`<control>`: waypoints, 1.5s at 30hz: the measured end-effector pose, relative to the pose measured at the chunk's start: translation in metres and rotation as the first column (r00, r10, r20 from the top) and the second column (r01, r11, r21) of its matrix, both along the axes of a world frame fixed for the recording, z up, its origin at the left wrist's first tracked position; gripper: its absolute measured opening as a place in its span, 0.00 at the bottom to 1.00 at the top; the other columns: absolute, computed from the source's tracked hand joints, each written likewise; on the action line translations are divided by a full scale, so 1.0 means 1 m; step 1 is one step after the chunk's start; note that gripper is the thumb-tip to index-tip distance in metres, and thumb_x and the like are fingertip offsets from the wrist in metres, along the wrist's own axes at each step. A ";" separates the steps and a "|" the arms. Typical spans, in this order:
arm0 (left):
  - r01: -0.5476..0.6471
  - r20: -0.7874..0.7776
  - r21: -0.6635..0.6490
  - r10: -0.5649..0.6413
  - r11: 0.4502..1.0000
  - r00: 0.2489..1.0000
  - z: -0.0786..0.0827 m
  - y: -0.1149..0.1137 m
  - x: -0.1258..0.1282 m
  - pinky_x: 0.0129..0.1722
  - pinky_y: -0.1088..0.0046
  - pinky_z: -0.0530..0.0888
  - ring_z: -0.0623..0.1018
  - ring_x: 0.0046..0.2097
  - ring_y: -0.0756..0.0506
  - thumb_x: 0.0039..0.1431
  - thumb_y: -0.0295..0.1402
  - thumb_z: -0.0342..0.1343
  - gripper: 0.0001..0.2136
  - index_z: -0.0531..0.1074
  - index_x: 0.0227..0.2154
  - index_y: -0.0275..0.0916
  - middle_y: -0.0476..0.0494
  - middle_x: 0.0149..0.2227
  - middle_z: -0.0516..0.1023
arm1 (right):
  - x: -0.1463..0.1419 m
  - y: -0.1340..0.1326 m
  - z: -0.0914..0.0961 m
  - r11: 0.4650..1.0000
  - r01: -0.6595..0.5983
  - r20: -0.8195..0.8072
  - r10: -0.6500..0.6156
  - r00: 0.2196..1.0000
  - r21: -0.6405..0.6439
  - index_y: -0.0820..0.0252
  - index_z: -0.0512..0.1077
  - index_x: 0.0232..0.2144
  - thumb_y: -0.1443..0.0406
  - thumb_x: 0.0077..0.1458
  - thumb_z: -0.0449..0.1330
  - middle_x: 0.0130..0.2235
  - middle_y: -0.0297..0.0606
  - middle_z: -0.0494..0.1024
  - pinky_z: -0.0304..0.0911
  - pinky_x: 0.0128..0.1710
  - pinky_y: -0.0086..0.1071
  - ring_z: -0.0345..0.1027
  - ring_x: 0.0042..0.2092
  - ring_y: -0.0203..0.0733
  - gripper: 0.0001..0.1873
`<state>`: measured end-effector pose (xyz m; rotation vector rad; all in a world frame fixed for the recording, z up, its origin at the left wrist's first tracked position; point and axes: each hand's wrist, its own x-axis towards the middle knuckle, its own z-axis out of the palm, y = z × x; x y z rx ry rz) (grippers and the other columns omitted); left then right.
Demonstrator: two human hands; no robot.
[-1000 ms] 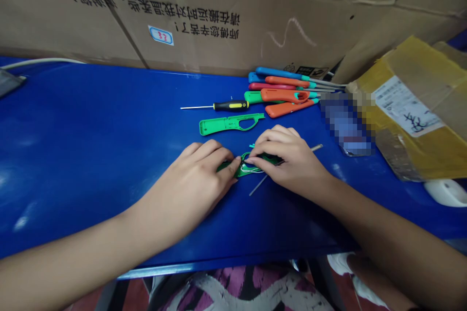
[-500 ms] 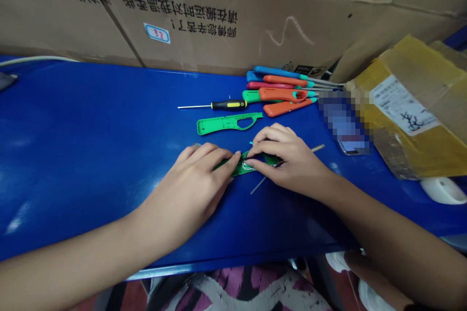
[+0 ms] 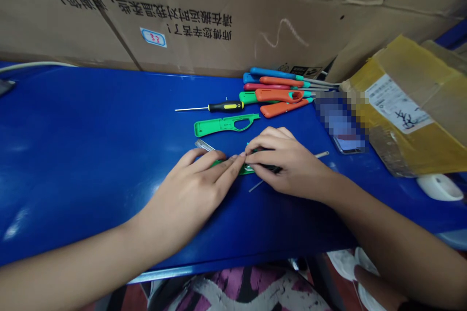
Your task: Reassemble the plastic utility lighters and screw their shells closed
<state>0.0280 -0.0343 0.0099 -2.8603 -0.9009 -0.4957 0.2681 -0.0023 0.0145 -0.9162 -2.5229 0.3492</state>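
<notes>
A green plastic shell half (image 3: 245, 170) lies on the blue table (image 3: 91, 146), mostly hidden under my fingers. My left hand (image 3: 193, 189) presses flat on its left part with fingers stretched out. My right hand (image 3: 284, 158) is closed in a pinch on its right part. A thin metal rod (image 3: 321, 155) pokes out from under my right hand. A second green shell half (image 3: 225, 125) lies open just behind my hands. A small metal piece (image 3: 204, 145) sits by my left fingertips.
A black and yellow screwdriver (image 3: 219, 106) lies behind the shell. Several orange, blue, pink and green lighters (image 3: 279, 90) are piled at the back. Cardboard boxes (image 3: 219, 14) wall off the rear. A taped yellow parcel (image 3: 408, 102) and a white object (image 3: 440, 187) sit at right.
My left fingers have flattened out over the green shell and my right hand has shifted slightly. The view has drifted left, and the small metal piece now shows.
</notes>
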 end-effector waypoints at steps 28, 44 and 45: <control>-0.029 -0.011 -0.030 0.028 0.999 1.000 -0.005 0.000 0.000 0.46 0.57 0.73 0.76 0.50 0.36 0.67 0.24 0.49 0.18 0.73 0.57 0.32 0.35 0.52 0.79 | 0.052 -0.013 -0.001 0.983 0.014 -0.078 -0.029 0.997 -0.183 0.56 0.77 0.45 0.68 0.64 0.60 0.42 0.40 0.79 0.71 0.47 0.36 0.75 0.45 0.40 0.09; -0.006 0.034 -0.079 0.008 0.997 0.999 -0.005 0.005 0.000 0.46 0.57 0.72 0.77 0.49 0.37 0.67 0.24 0.51 0.16 0.75 0.55 0.33 0.37 0.50 0.79 | 0.056 -0.015 -0.006 0.993 -0.003 -0.068 -0.004 0.998 -0.115 0.56 0.78 0.48 0.70 0.65 0.58 0.44 0.42 0.79 0.71 0.47 0.37 0.73 0.46 0.41 0.12; -0.006 0.033 -0.079 0.008 0.997 0.999 -0.005 0.005 0.000 0.46 0.57 0.72 0.77 0.49 0.37 0.68 0.24 0.50 0.16 0.74 0.55 0.33 0.37 0.50 0.79 | 0.057 -0.015 -0.006 0.991 0.006 -0.068 -0.015 0.998 -0.133 0.55 0.77 0.49 0.69 0.65 0.59 0.45 0.42 0.79 0.71 0.48 0.38 0.73 0.47 0.42 0.13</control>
